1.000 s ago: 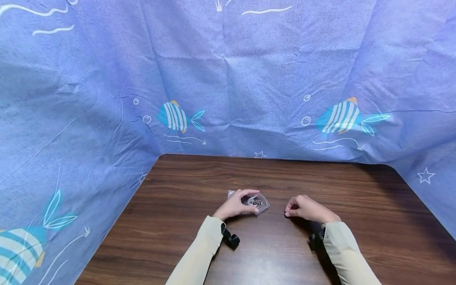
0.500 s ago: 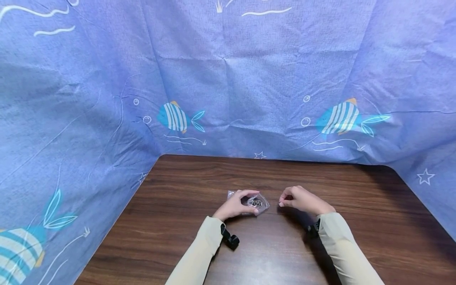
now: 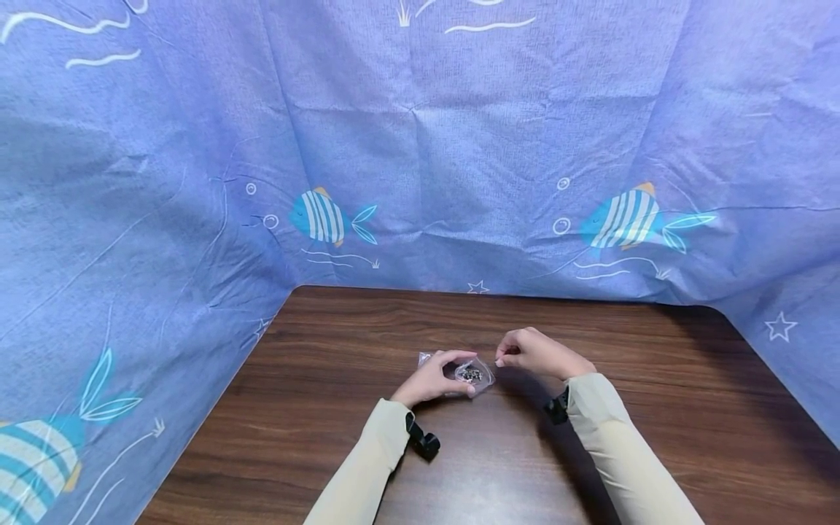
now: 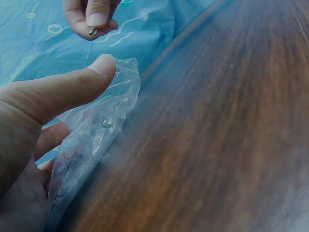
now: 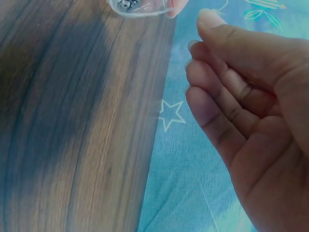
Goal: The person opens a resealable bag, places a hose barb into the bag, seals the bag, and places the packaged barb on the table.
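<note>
My left hand point(image 3: 429, 379) holds a clear plastic bag point(image 4: 89, 140) low over the table, thumb and fingers curved around its spread mouth. Small shiny metal parts point(image 3: 471, 374) lie in a heap inside it. Just right of the bag, my right hand point(image 3: 541, 354) is raised a little above the table. Between its thumb and fingertip it pinches a tiny metal piece point(image 4: 92, 31), best seen in the left wrist view; its exact kind cannot be told. In the right wrist view the thumb and fingers hide that piece, and the bag's rim shows at the top.
A dark wood-grain table point(image 3: 315, 408) lies under both hands. Behind it and on its sides hangs a blue cloth point(image 3: 485, 168) printed with fish and stars. Black straps with small cameras point(image 3: 425, 443) sit on the wrists.
My right hand has risen off the table and moved left and away from me, up to the bag, with the tiny metal piece. The left hand and bag have stayed almost still.
</note>
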Tool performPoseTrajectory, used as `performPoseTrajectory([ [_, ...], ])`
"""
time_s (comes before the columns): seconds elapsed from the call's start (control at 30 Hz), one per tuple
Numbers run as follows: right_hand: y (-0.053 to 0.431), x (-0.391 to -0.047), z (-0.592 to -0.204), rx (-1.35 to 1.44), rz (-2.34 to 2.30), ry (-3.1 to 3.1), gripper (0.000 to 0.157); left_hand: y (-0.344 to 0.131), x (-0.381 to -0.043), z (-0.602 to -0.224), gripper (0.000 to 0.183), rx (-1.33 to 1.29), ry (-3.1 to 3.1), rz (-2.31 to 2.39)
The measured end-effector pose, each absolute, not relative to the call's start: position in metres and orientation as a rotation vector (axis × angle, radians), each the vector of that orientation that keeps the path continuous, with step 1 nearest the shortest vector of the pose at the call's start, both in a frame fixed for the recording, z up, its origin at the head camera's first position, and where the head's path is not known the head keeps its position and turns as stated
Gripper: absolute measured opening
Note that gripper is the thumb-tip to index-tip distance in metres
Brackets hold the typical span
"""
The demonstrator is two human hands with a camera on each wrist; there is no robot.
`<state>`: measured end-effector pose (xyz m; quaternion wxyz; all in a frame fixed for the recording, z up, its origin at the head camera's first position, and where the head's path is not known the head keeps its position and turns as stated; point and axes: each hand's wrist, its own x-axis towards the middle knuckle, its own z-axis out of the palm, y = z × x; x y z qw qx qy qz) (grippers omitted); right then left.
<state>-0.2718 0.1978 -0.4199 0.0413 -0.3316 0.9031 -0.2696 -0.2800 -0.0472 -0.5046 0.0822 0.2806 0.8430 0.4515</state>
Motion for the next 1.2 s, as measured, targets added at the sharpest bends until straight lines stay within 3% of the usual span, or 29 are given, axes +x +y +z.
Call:
performPoseTrajectory([
  [1.2,0.17,-0.277,-0.427,-1.141,-0.685,2.793,0.004,-0.047,-0.28,-0.504,0.062,0.803,2.527,1.315],
])
